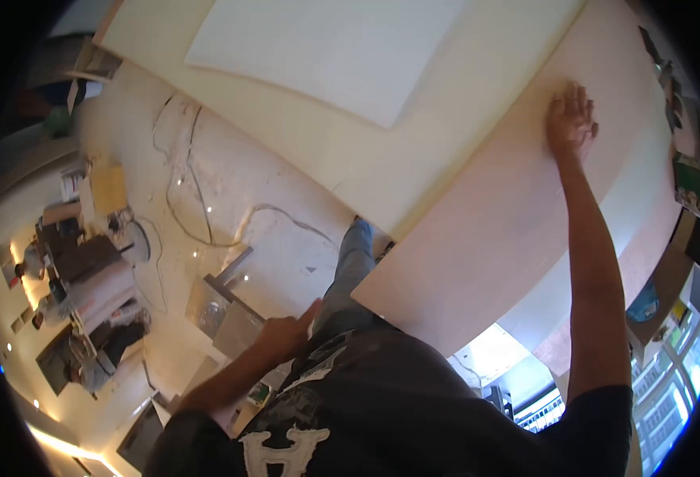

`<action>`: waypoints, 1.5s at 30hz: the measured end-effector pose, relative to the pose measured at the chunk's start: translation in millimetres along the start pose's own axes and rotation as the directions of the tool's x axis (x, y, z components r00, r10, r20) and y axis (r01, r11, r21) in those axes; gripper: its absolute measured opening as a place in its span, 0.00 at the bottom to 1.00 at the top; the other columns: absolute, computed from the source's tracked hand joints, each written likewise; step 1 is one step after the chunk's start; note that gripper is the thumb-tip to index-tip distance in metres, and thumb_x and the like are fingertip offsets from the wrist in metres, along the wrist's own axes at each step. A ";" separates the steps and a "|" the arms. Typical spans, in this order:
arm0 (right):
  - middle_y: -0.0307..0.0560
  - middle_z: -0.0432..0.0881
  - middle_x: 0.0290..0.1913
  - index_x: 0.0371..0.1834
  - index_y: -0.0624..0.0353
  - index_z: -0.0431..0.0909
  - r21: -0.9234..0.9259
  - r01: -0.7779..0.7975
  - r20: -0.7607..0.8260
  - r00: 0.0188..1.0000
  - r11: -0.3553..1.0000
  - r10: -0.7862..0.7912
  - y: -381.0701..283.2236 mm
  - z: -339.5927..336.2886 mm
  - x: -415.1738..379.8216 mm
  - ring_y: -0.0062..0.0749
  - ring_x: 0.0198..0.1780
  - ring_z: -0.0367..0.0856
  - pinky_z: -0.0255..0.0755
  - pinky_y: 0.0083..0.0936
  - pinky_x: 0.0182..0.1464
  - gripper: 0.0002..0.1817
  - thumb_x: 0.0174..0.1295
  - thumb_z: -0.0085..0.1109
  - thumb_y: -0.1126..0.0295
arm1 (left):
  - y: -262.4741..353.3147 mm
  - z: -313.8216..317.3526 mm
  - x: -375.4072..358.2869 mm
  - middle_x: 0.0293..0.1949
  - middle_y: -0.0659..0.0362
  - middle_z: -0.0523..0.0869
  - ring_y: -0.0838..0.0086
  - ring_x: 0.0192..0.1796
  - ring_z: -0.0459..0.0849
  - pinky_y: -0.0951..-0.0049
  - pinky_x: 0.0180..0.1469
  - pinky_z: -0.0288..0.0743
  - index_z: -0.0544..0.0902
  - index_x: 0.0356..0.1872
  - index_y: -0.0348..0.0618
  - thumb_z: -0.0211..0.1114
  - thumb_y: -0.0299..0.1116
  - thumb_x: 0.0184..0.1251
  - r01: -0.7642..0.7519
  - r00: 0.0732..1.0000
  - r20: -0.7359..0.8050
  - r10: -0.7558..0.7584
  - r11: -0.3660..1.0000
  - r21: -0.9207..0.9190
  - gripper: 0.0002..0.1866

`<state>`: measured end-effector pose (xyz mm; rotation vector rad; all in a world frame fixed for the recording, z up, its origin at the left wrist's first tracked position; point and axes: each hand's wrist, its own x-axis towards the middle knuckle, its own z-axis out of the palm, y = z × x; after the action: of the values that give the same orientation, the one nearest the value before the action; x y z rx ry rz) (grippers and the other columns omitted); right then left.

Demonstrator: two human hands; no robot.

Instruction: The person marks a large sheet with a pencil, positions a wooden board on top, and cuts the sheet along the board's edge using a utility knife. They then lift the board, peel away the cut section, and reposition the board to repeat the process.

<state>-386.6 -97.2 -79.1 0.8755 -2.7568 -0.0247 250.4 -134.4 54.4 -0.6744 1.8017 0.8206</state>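
Observation:
My right hand (571, 123) lies palm down on a pinkish, smooth sheet (477, 230), fingers stretched out, holding nothing. Beside that sheet is a large pale yellow board (310, 135), and a white rectangular sheet (326, 56) rests on top of it. My left hand (288, 334) hangs low beside my thigh, apart from the boards. At least one of its fingers points forward; the others are partly hidden, and no object shows in it.
Long cables (195, 175) trail over the dusty floor (246, 175) at left. A metal-edged frame or box (227, 318) stands near my left side. Farther left, people are around a cluttered workbench (87, 262). Windows (676, 397) and a green printed package (694, 184) are at right.

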 end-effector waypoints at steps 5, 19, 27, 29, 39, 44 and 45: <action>0.46 0.59 0.82 0.79 0.45 0.65 0.042 -0.023 0.074 0.997 0.999 0.020 -7.7 -19.1 -1.2 0.47 0.83 0.52 0.46 0.59 0.79 0.32 0.74 0.42 0.48 | 36.0 -83.8 2.0 0.32 0.46 0.87 0.50 0.34 0.87 0.50 0.35 0.80 0.57 0.79 0.45 0.58 0.29 0.65 -0.209 0.845 -0.514 0.151 0.976 -0.058 0.39; 0.52 0.55 0.82 0.78 0.53 0.64 0.246 -0.077 0.176 0.984 0.966 0.034 -10.2 -52.1 4.7 0.57 0.83 0.47 0.38 0.64 0.79 0.33 0.71 0.48 0.54 | 413.0 -526.6 316.5 0.44 0.36 0.87 0.46 0.46 0.89 0.51 0.48 0.84 0.63 0.71 0.23 0.50 0.28 0.71 -0.446 0.439 -0.744 0.504 0.841 0.307 0.30; 0.54 0.54 0.82 0.76 0.54 0.66 0.328 -0.095 0.234 0.972 0.940 0.016 -2.6 -53.3 13.2 0.60 0.83 0.45 0.39 0.73 0.76 0.32 0.70 0.52 0.55 | 557.3 -673.2 413.3 0.52 0.46 0.89 0.53 0.56 0.88 0.57 0.54 0.83 0.81 0.58 0.35 0.61 0.33 0.67 -0.389 0.365 -0.768 0.526 0.836 0.387 0.21; 0.55 0.54 0.82 0.76 0.54 0.67 0.336 -0.094 0.255 0.967 0.937 0.006 0.1 -54.3 15.1 0.61 0.83 0.45 0.39 0.73 0.75 0.32 0.70 0.52 0.55 | 587.1 -717.7 451.2 0.51 0.51 0.90 0.54 0.55 0.88 0.58 0.52 0.83 0.87 0.52 0.43 0.62 0.34 0.66 -0.346 0.346 -0.771 0.534 0.837 0.424 0.16; 0.55 0.53 0.83 0.78 0.53 0.65 0.361 -0.093 0.291 0.957 0.928 -0.017 2.3 -50.1 16.4 0.60 0.84 0.44 0.36 0.71 0.76 0.34 0.69 0.55 0.55 | 607.0 -745.6 457.6 0.50 0.45 0.89 0.52 0.53 0.88 0.53 0.53 0.82 0.83 0.55 0.37 0.56 0.33 0.66 -0.372 0.326 -0.695 0.641 0.763 0.529 0.19; 0.57 0.53 0.83 0.79 0.55 0.62 0.338 -0.085 0.304 0.952 0.937 -0.023 1.6 -50.9 17.2 0.60 0.84 0.41 0.30 0.65 0.78 0.33 0.72 0.50 0.55 | 604.7 -744.5 465.8 0.49 0.44 0.88 0.52 0.53 0.88 0.54 0.53 0.82 0.83 0.54 0.36 0.56 0.33 0.66 -0.364 0.312 -0.680 0.664 0.744 0.560 0.18; 0.57 0.53 0.83 0.79 0.55 0.62 0.335 -0.083 0.301 0.953 0.939 -0.024 1.6 -51.9 17.1 0.60 0.84 0.41 0.30 0.65 0.78 0.33 0.72 0.50 0.55 | 602.5 -746.8 466.0 0.49 0.44 0.88 0.52 0.53 0.88 0.54 0.53 0.82 0.83 0.53 0.36 0.56 0.33 0.66 -0.366 0.313 -0.677 0.666 0.743 0.561 0.18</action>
<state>-388.6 -102.6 -24.7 0.9845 -3.1194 0.3735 -781.2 -386.7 -46.3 -0.2217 3.1455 0.5836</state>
